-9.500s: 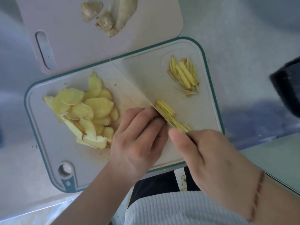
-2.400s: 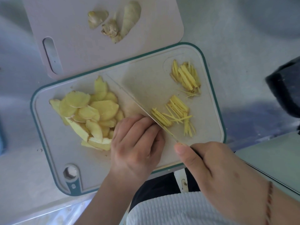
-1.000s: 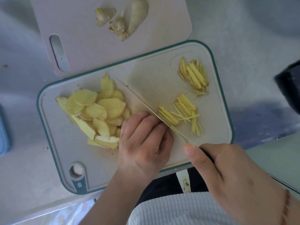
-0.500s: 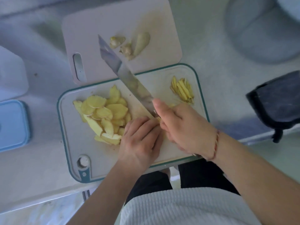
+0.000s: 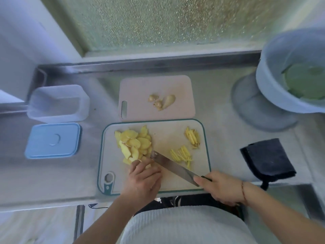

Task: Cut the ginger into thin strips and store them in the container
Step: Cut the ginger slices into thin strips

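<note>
Two heaps of fine yellow ginger strips (image 5: pixel 181 154) now lie on the right half of the white, teal-rimmed plastic cutting board (image 5: pixel 202 175), the nearer one fresh off the blade, and the cutting has paused. The long steel kitchen knife (image 5: pixel 174 167) that was chopping upright a second ago is laid low and slanted across the board, its tip nosing into the pile of pale, flat ginger slices (image 5: pixel 134 142). The right hand (image 5: pixel 220 188) is wrapped round the dark handle. The left hand (image 5: pixel 143 178) has left the finished stack and curls its fingers over the near edge of the slices, seemingly gathering the next batch.

So it's a reload, I'd say: plenty of slices uncut, nothing stored yet. The clear rectangular plastic container (image 5: pixel 58 103) sits open at the far left, well apart from the board, with its flat blue lid (image 5: pixel 52 140) beside it.

The slices look moist and smooth, oval, overlapping like scales; the strips are thin and matchstick-straight. Knobbly ginger offcuts (image 5: pixel 162 102) rest on the matte pink cutting board (image 5: pixel 140 88) behind.
</note>
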Demonstrator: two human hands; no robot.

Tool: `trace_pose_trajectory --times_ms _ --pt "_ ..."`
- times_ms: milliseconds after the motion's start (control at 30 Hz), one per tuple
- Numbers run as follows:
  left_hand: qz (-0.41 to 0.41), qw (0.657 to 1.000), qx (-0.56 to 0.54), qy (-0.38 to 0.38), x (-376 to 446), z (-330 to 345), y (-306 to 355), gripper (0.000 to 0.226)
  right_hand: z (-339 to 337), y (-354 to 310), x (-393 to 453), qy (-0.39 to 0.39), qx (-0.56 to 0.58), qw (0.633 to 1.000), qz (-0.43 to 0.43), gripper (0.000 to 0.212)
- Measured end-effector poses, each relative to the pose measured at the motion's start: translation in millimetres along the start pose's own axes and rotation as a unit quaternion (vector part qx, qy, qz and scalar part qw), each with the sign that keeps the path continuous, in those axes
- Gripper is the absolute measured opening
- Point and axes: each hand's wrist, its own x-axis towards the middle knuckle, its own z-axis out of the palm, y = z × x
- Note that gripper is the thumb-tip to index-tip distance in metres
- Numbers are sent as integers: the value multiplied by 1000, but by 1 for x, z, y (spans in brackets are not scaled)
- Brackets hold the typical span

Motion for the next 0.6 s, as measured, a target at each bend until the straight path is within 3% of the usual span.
trace_pose_trajectory --times_ms 133,333,533,600 --pt "8 999 4 -51 -3 3 2 11 -29 1 10 25 -56 998 -10 58" --pt "10 998 5 -61 9 4 3 7 -56 -9 24 62 32 997 -19 57" --pt "-32 996 -13 86 53 -18 6 9 -39 -19 7 104 -176 973 -109 62" --pt "-49 996 -18 70 72 -25 8 6 -34 -21 -1 154 -271 943 -118 62"
